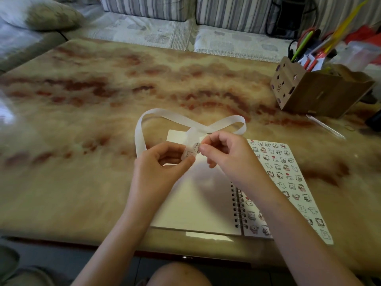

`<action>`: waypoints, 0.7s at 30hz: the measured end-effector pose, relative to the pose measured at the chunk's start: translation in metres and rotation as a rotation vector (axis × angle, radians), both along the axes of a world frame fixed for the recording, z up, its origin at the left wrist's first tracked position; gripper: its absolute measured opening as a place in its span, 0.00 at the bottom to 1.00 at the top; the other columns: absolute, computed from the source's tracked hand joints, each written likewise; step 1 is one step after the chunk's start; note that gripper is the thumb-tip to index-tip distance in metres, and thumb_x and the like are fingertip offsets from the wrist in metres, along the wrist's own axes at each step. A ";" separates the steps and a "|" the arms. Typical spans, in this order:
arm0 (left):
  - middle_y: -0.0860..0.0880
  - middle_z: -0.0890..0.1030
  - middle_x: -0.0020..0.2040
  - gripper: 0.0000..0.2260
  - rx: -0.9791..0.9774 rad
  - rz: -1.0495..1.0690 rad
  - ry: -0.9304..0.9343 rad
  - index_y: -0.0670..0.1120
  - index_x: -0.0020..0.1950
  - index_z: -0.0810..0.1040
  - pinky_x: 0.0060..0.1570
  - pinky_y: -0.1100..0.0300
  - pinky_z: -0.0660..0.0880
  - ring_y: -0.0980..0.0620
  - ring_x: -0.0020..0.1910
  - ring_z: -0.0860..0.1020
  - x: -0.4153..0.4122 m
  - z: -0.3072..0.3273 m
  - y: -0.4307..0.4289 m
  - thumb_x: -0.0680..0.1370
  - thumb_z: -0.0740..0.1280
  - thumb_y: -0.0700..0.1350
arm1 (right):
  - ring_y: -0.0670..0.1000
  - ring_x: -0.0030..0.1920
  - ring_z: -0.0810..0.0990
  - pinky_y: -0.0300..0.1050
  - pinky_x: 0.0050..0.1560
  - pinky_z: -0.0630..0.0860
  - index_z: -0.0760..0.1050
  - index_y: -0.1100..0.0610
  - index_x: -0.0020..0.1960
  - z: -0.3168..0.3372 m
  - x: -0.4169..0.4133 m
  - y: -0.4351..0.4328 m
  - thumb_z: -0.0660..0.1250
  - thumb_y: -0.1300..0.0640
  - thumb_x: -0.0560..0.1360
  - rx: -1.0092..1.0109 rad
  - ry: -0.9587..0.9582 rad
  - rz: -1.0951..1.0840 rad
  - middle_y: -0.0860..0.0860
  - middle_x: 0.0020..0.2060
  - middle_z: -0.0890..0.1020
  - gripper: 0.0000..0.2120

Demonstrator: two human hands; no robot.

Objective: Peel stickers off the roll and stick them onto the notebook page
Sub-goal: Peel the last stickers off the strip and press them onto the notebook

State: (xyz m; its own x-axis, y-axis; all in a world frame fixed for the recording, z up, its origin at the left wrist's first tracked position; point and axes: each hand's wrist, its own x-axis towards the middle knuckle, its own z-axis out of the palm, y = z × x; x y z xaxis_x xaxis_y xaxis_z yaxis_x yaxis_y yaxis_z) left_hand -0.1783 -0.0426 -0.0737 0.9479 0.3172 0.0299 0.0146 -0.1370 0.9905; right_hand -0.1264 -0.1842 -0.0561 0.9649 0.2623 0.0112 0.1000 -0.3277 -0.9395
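Head view. Peeling in progress: pinching the sticker strip (pixel 156 111) with left hand (pixel 165 159), gripping one sticker (pixel 196 147) at its edge with right hand (pixel 224 153), just above the notebook page (pixel 198 203). Probably early: page blank, nothing stuck yet. Free bench (pixel 82 182) left and far; pen holder (pixel 309 93) far right, well apart; notebook at the near bench edge.

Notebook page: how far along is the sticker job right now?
Done: the right-hand page is covered in rows of small cartoon stickers. In hand: the left hand pinches the white backing strip while the right hand pinches a sticker at its edge; whether it is fully free I cannot tell. Left: this one is not yet stuck down, and the left-hand page below shows blank.
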 end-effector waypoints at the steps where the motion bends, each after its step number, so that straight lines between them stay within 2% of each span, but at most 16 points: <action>1: 0.54 0.84 0.37 0.05 0.028 0.016 -0.015 0.48 0.42 0.83 0.41 0.67 0.77 0.56 0.38 0.83 0.000 -0.001 0.000 0.69 0.75 0.42 | 0.42 0.30 0.75 0.33 0.35 0.74 0.79 0.61 0.45 0.001 0.000 0.000 0.68 0.63 0.74 0.048 0.042 -0.007 0.49 0.32 0.79 0.02; 4: 0.56 0.83 0.36 0.03 0.082 0.026 -0.031 0.48 0.41 0.82 0.37 0.73 0.73 0.61 0.36 0.80 0.000 -0.003 -0.002 0.70 0.75 0.41 | 0.44 0.28 0.78 0.34 0.33 0.75 0.79 0.66 0.44 0.003 0.000 -0.002 0.69 0.65 0.73 0.114 0.103 -0.022 0.53 0.30 0.80 0.03; 7: 0.56 0.83 0.36 0.03 0.147 0.038 -0.045 0.48 0.40 0.82 0.36 0.75 0.71 0.61 0.35 0.79 -0.001 -0.003 -0.004 0.70 0.74 0.41 | 0.44 0.27 0.79 0.34 0.33 0.76 0.79 0.67 0.43 0.003 -0.001 -0.001 0.69 0.66 0.72 0.113 0.104 -0.029 0.54 0.31 0.81 0.03; 11: 0.56 0.83 0.36 0.03 0.156 0.043 -0.040 0.49 0.40 0.82 0.36 0.74 0.72 0.58 0.36 0.80 -0.001 -0.005 -0.004 0.70 0.75 0.41 | 0.45 0.27 0.78 0.36 0.34 0.76 0.80 0.64 0.42 0.008 0.001 -0.003 0.69 0.66 0.72 0.115 0.108 -0.024 0.52 0.29 0.80 0.01; 14: 0.56 0.83 0.37 0.04 0.176 0.017 -0.035 0.49 0.40 0.82 0.36 0.74 0.72 0.59 0.36 0.80 -0.001 -0.005 -0.003 0.71 0.74 0.41 | 0.44 0.28 0.77 0.38 0.34 0.75 0.79 0.59 0.41 0.007 0.002 -0.004 0.69 0.64 0.72 0.038 0.087 -0.011 0.49 0.31 0.80 0.02; 18: 0.53 0.84 0.37 0.02 0.098 -0.043 0.013 0.47 0.41 0.82 0.39 0.72 0.74 0.57 0.38 0.81 0.000 -0.005 -0.002 0.71 0.73 0.42 | 0.44 0.31 0.77 0.43 0.40 0.78 0.79 0.57 0.42 0.007 0.003 -0.003 0.71 0.60 0.71 -0.023 0.007 -0.024 0.45 0.33 0.80 0.01; 21: 0.52 0.84 0.38 0.02 -0.005 -0.085 0.040 0.47 0.43 0.82 0.41 0.68 0.77 0.55 0.38 0.83 0.002 -0.003 -0.001 0.72 0.73 0.42 | 0.44 0.32 0.77 0.37 0.36 0.76 0.79 0.58 0.41 0.007 0.003 -0.003 0.70 0.62 0.72 0.003 -0.039 -0.015 0.45 0.32 0.80 0.01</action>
